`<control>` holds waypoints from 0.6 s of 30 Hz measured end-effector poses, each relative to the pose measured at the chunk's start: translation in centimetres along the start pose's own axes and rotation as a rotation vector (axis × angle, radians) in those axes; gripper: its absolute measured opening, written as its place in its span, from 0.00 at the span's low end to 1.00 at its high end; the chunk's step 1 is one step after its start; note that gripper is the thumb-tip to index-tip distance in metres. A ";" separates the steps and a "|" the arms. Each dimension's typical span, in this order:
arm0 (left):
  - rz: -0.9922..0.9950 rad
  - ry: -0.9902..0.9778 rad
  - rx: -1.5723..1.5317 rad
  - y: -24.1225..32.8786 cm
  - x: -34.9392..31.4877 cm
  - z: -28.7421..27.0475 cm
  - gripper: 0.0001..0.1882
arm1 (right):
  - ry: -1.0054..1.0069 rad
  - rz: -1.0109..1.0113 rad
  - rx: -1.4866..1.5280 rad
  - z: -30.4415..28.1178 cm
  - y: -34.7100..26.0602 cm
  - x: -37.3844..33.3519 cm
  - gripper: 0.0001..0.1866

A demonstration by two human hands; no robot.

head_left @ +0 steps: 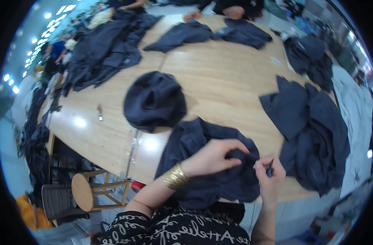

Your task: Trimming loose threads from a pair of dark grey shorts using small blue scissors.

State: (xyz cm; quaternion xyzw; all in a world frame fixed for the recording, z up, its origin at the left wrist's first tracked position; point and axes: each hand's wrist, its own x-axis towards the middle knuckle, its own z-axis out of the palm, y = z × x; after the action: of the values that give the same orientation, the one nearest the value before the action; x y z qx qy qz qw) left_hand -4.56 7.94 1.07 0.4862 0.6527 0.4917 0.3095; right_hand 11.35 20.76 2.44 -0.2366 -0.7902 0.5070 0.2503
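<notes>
A dark navy garment (207, 183) lies bunched at the near edge of the table in front of me. My left hand (215, 157), with a wide gold cuff on the wrist, curves its thumb and forefinger around a fold of it; its other fingers are hidden. My right hand (272, 175) is closed at the garment's right edge, thumb and fingertip pinched against the cloth. Tucked in that hand are small thread snips (269, 169), showing a dark pointed tip and a bit of blue. Just beyond sits a rounded bundle of dark cloth (155, 102).
More dark garments are heaped at the right (313, 134) and far left (104, 53). Across the table (219, 77), another person's hands (234, 12) are near dark cloth pieces (182, 36). A small red-and-silver tool (99, 113) lies leftward. A wooden stool (83, 192) stands below.
</notes>
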 end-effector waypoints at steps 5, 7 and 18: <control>-0.082 0.005 -0.031 0.2 0.1 -1.0 0.15 | -0.014 0.015 -0.161 -0.7 -1.0 1.1 0.11; -0.071 0.001 -0.071 0.2 0.3 -0.8 0.15 | -0.052 0.004 -0.142 -0.9 0.4 0.6 0.15; -0.146 0.021 -0.099 0.0 0.6 -0.1 0.07 | -0.071 -0.061 -0.247 -0.5 0.1 -0.5 0.13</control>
State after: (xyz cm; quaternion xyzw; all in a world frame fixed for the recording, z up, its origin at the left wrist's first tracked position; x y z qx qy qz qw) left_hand -4.84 8.43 1.14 0.4164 0.6644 0.5046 0.3614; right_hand 12.11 20.81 2.49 -0.2233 -0.8618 0.4059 0.2066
